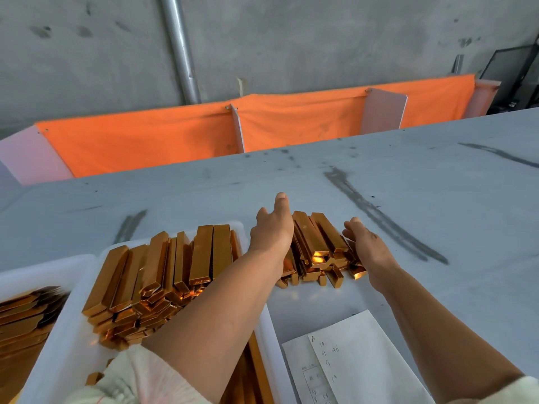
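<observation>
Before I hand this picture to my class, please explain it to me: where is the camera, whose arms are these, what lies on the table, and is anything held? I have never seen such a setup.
There is no machine here. One camera, worn on a person's head, looks forward and down, so the two bare arms are that person's own. On the grey table lies a loose pile of shiny copper-coloured boxes, long and narrow. The left hand lies against the pile's left side and the right hand against its right side, fingers fairly straight, as if gathering it; neither lifts a box. To the left, a white tray holds many more such boxes. Near the right forearm lie paper sheets with handwritten numbers. An orange cloth hangs behind the table.
</observation>
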